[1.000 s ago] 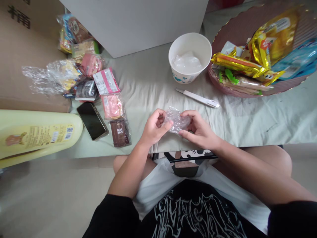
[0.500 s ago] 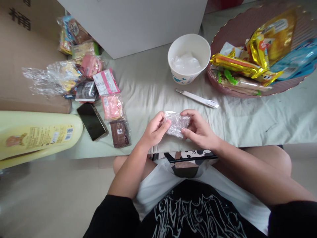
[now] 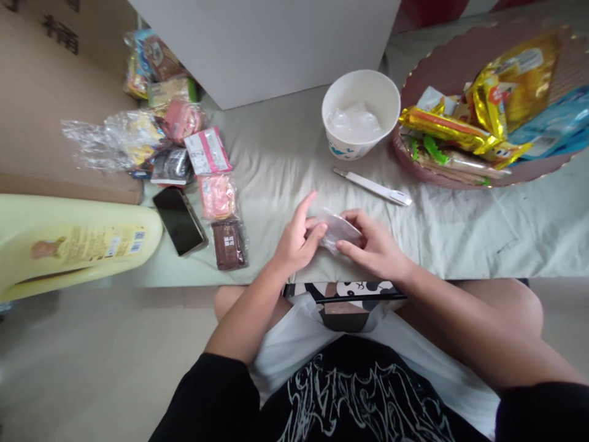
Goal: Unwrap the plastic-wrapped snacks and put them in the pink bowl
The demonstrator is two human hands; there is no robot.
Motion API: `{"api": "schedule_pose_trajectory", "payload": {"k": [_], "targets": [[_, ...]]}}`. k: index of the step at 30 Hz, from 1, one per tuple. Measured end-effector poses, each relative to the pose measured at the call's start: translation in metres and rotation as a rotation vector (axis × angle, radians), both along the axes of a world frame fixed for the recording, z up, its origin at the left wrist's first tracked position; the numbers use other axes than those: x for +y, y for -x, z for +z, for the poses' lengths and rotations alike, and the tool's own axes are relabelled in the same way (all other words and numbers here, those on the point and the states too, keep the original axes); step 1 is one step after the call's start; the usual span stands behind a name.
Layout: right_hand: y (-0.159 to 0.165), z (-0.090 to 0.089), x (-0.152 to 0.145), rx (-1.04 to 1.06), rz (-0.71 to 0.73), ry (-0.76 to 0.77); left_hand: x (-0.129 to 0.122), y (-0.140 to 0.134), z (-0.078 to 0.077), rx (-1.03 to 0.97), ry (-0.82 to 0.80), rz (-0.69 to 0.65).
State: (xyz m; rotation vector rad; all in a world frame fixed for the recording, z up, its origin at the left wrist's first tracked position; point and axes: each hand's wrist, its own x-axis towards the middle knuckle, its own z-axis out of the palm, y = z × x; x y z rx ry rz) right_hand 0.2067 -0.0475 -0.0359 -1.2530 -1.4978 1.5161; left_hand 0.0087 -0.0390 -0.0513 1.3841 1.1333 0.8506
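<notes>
A small crumpled clear plastic wrapper point(image 3: 339, 228) is pinched between both my hands just above the pale cloth point(image 3: 276, 153) near its front edge. My left hand point(image 3: 297, 239) grips its left end with thumb and middle fingers, the index finger raised and pointing up. My right hand point(image 3: 375, 245) holds the right end between thumb and fingers. Whether anything is inside the wrapper cannot be told.
A white paper bowl point(image 3: 361, 113) holding clear plastic stands behind, a white pen-like tool point(image 3: 372, 187) before it. A pink basket point(image 3: 460, 61) of snack packs sits at right. Wrapped snacks point(image 3: 216, 196), a phone point(image 3: 180, 221), a yellow bottle point(image 3: 69, 245) and cardboard box point(image 3: 46, 104) lie left.
The wrapper has been squeezed flatter and lowered toward the cloth. My left index finger has lifted off it and now points up. The view shifted slightly.
</notes>
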Motion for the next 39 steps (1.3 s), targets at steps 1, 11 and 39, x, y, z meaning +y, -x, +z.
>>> {"api": "schedule_pose_trajectory", "payload": {"k": [1,11,39], "targets": [[0.000,0.001,0.001,-0.062,0.004,-0.013,0.000,-0.001,0.001,0.010,-0.006,-0.027],[-0.005,0.009,0.006,0.022,-0.073,0.089,0.006,0.007,0.015,-0.051,0.156,-0.143],[-0.029,0.022,0.009,0.091,-0.179,-0.015,-0.007,0.008,0.014,0.049,-0.019,0.322]]}}
